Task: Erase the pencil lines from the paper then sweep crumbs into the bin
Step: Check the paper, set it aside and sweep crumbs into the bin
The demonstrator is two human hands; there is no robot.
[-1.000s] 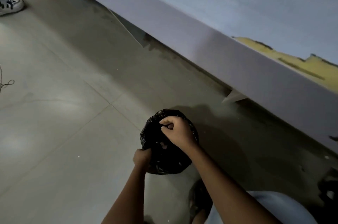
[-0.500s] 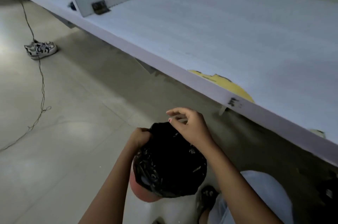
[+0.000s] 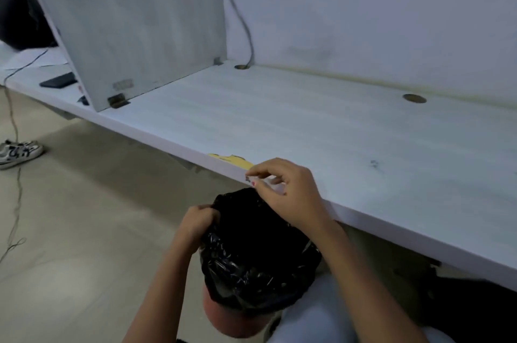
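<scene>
The bin (image 3: pixel 251 267), lined with a black bag, hangs just below the bench's front edge (image 3: pixel 167 144) to catch crumbs; left hand (image 3: pixel 197 223) grips its rim, right hand (image 3: pixel 288 191) pinches loosely above. No paper visible.

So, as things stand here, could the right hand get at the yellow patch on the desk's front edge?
Probably yes. The right hand hovers at the desk edge, fingers loosely curled and holding nothing visible, just beside the yellow patch. Nothing lies between them. The left hand grips the bin liner lower down, out of the way.
</scene>
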